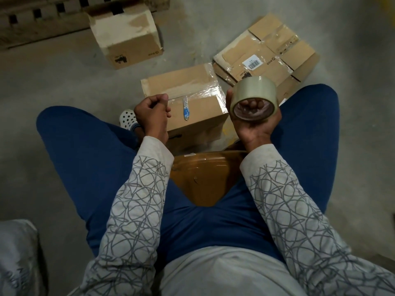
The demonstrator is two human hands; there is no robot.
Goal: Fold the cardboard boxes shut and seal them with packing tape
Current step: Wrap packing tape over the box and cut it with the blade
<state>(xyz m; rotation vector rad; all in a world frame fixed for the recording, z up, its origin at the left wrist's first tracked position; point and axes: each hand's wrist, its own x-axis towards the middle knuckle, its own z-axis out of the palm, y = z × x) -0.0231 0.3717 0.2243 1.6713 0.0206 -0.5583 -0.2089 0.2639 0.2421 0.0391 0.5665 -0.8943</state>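
A closed cardboard box (192, 88) stands on the floor between my knees, with clear tape across its top seam. A small blue-handled cutter (186, 110) lies on its lid. My right hand (254, 124) holds a roll of clear packing tape (254, 97) above the box's right corner, fingers pushed through the core. My left hand (152, 112) hovers over the box's left edge with curled fingers; whether it pinches a tape end cannot be told.
Flattened cardboard (267, 54) with a barcode label lies at the right rear. Another box (126, 37) stands at the back, near a wooden pallet (42, 18). I sit on a brown stool (203, 174); a white perforated shoe (128, 118) shows beside the box.
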